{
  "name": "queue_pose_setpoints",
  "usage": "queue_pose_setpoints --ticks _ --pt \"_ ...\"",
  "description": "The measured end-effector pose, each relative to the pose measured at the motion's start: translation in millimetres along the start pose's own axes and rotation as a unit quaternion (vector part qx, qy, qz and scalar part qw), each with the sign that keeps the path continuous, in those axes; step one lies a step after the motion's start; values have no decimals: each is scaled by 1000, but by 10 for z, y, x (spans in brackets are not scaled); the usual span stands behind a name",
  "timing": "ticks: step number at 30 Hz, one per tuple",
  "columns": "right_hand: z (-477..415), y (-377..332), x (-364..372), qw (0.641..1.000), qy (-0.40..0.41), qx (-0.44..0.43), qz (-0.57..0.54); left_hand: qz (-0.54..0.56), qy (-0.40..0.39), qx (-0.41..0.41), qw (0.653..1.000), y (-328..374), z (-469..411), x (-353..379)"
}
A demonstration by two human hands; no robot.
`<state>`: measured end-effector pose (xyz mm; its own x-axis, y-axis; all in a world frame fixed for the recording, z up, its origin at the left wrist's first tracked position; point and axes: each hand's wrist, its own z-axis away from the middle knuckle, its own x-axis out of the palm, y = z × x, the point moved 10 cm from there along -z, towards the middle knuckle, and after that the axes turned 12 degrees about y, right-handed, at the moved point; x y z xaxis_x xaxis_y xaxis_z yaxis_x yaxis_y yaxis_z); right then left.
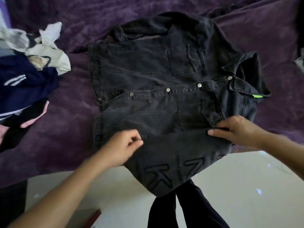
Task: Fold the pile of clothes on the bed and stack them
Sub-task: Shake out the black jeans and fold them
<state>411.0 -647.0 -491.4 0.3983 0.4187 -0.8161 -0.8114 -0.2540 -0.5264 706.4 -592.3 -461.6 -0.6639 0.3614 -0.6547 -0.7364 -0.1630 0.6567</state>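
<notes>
- Jacket (164, 83) lay flat on the bed (65, 145), buttoned, collar to the right, near side hanging over the edge.
- Denim, so likely heavy and stiffish, not slippery. Best held at the seams or side edge.
- Right hand (235, 130) grip: fingers curled, pinching a fold below the chest pocket.
- Left hand (126, 145) grip: fingers curled at the fabric, but blurred, so couldn't tell if it held.
- Pile (24, 79) lay at left.

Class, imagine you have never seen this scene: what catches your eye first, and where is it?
A black denim jacket lies spread across the purple bedspread, silver snaps down its middle. The left hand and right hand grip its near side. A jumbled pile of clothes sits at far left.
</notes>
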Motion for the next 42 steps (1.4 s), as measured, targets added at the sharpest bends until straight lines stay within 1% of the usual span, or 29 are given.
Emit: queue_pose_setpoints --ticks 2,4,7,8,10,11,13,14,15,16,17,18,20,21,22,23,24,27,30,31,33,34,35,36,37,38,39,40,42 --pt "-381 36 -116 999 6 35 -15 38 -8 -58 998 -159 -433 -185" --pt "-733 215 -183 995 29 93 19 73 4 -131 989 -438 -818 -311" --pt "-921 550 -177 965 51 176 188 106 27 -239 965 -1012 -935 -240" --pt "-892 563 -139 959 63 180 212 129 50 -255 957 -1173 -855 -179" --pt "-807 345 -35 970 130 118 170 189 82 -284 937 -1435 -583 15" --pt "-748 157 62 976 153 66 142 188 94 -281 936 -1506 -435 96" --pt "-674 -49 433 988 104 9 117 89 180 -201 959 -1458 -174 69" --pt "-660 -20 631 991 57 27 115 11 245 -135 960 -1325 -62 7" --pt "-647 84 787 991 18 64 115 -61 301 -78 949 -1165 51 -6" --pt "-639 214 888 988 -10 108 111 -110 322 -56 939 -1047 133 48" --pt "-634 332 958 983 -30 146 108 -141 306 -71 939 -1003 156 158" --pt "-624 416 1016 978 -50 171 111 -155 260 -110 947 -1007 132 317" --pt "-606 463 1103 973 -84 167 135 -142 183 -160 960 -1028 67 565" --pt "-608 434 1107 976 -84 147 137 -73 183 -161 967 -1005 21 587" --pt "-610 398 1069 981 -68 133 121 33 194 -162 967 -982 -34 532" --pt "-606 382 992 986 -45 128 94 139 216 -172 951 -975 -74 384" --pt "-598 397 878 989 -17 132 72 225 252 -193 921 -1016 -99 150" --pt "-601 561 496 983 68 170 32 384 330 -273 818 -1386 -162 -533" --pt "-560 623 366 973 91 212 -21 428 352 -391 735 -1909 -125 -867" --pt "-538 590 351 975 95 202 -4 424 360 -434 709 -2090 -58 -847" --pt "-489 440 361 983 113 131 59 370 406 -490 676 -2337 181 -705" --pt "-451 338 421 986 113 89 82 327 439 -480 686 -2351 297 -628" --pt "-394 273 525 988 95 66 105 287 456 -446 715 -2275 369 -511" --pt "-323 266 670 987 62 65 134 236 436 -400 771 -2118 383 -341" --pt "-248 285 831 983 23 75 164 148 375 -355 843 -1944 356 -120" --pt "-180 309 980 978 -7 85 190 29 307 -305 901 -1795 316 115" --pt "-146 313 1070 974 -16 87 207 -86 256 -255 929 -1684 278 296" --pt "-173 265 1066 975 9 73 208 -164 239 -215 933 -1615 229 361" --pt "-309 141 805 980 109 48 163 -184 273 -180 927 -1579 117 118"
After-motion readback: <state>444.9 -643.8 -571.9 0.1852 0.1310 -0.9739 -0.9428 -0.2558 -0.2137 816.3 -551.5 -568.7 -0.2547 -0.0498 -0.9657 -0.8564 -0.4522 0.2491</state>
